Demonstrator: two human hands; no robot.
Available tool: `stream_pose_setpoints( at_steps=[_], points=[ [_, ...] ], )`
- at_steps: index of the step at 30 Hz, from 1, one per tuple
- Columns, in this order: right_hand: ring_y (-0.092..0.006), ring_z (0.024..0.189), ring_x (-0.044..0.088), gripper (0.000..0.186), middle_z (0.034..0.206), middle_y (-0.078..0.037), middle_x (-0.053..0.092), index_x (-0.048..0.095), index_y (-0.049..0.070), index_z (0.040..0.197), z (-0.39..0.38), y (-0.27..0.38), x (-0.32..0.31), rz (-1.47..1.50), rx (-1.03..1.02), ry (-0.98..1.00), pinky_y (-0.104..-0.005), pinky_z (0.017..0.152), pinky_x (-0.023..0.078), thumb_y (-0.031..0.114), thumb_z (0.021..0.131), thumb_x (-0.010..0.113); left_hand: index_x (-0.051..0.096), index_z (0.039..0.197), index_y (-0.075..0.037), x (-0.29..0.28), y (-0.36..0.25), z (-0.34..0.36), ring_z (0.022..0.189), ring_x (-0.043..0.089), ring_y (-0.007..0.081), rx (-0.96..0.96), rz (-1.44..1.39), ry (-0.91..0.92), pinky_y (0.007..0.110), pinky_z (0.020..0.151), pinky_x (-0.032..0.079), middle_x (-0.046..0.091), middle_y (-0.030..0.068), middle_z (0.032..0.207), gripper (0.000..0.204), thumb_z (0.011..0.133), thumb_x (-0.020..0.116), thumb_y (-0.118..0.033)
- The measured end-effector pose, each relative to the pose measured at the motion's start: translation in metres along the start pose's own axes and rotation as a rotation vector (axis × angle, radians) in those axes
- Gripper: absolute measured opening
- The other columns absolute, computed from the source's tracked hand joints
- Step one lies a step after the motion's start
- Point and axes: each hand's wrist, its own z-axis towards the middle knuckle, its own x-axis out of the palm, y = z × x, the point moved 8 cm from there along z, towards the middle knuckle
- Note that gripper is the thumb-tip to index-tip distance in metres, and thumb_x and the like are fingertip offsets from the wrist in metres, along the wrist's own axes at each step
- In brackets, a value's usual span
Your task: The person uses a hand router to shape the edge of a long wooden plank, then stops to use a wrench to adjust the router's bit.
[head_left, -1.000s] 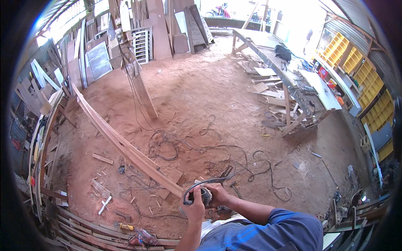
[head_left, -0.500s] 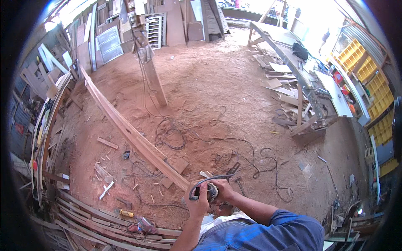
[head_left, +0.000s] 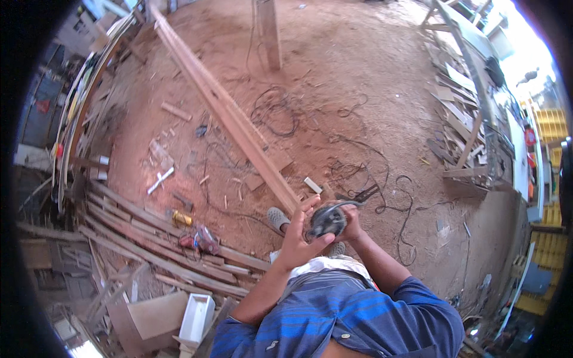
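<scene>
A dark power tool, its cord looping out to the right, is held between my two hands at the near end of a long reddish plank. My left hand grips it from the left side, thumb against the dark body and fingers raised along the far side. My right hand holds it from the right, fingers partly hidden behind it. Whether the tool touches the plank is unclear. Below the plank's end, my foot in a grey clog shows.
Black cables lie tangled on the sawdust floor. A wooden post stands ahead. Scrap boards lie under a workbench at right. Long planks at lower left hold a yellow tool, a red tool and a white box lies nearby.
The view has tipped down, bringing my torso and feet further in. My left hand's fingers have shifted and lifted around the tool, which now shows more of its top.
</scene>
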Motion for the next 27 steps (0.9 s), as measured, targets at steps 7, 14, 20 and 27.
stream_pose_setpoints(
  at_steps=[7, 14, 20, 27],
  points=[
    [-0.0186, 0.083, 0.075, 0.050, 0.091, -0.005, 0.078, 0.076, 0.006, 0.097, 0.007, 0.023, 0.014, -0.094, 0.161, -0.082, -0.0340, 0.082, 0.059, 0.035, 0.063, 0.097, 0.057, 0.141, 0.002, -0.161, 0.178, -0.044, 0.125, 0.061, 0.0189, -0.349, -0.055, -0.467, 0.034, 0.108, 0.048, 0.065, 0.0109, 0.136, 0.040, 0.108, 0.063, -0.020],
    [-0.0223, 0.082, 0.076, 0.045, 0.092, -0.006, 0.078, 0.077, 0.007, 0.096, 0.009, 0.002, 0.050, -0.003, 0.054, -0.097, -0.0340, 0.081, 0.059, 0.030, 0.063, 0.096, 0.062, 0.138, 0.004, -0.152, 0.245, -0.020, 0.111, 0.072, 0.0222, -0.466, -0.219, -0.416, 0.035, 0.097, 0.059, 0.072, 0.0149, 0.126, 0.036, 0.109, 0.061, -0.016],
    [-0.0234, 0.094, 0.076, 0.054, 0.105, -0.011, 0.078, 0.077, 0.004, 0.105, 0.016, -0.007, 0.079, 0.045, 0.025, 0.055, -0.0361, 0.083, 0.059, 0.030, 0.061, 0.095, 0.065, 0.131, 0.004, -0.150, 0.260, -0.019, 0.104, 0.074, 0.0229, -0.580, -0.288, -0.431, 0.038, 0.092, 0.062, 0.074, 0.0138, 0.118, 0.031, 0.105, 0.067, -0.014],
    [-0.0238, 0.101, 0.075, 0.054, 0.111, -0.015, 0.077, 0.071, -0.004, 0.115, 0.019, -0.018, 0.092, 0.060, 0.051, 0.093, -0.0371, 0.091, 0.058, 0.026, 0.074, 0.086, 0.071, 0.120, 0.000, -0.149, 0.276, -0.024, 0.097, 0.076, 0.0228, -0.642, -0.454, -0.423, 0.038, 0.089, 0.062, 0.077, 0.0108, 0.108, 0.025, 0.104, 0.071, -0.019]
  ],
)
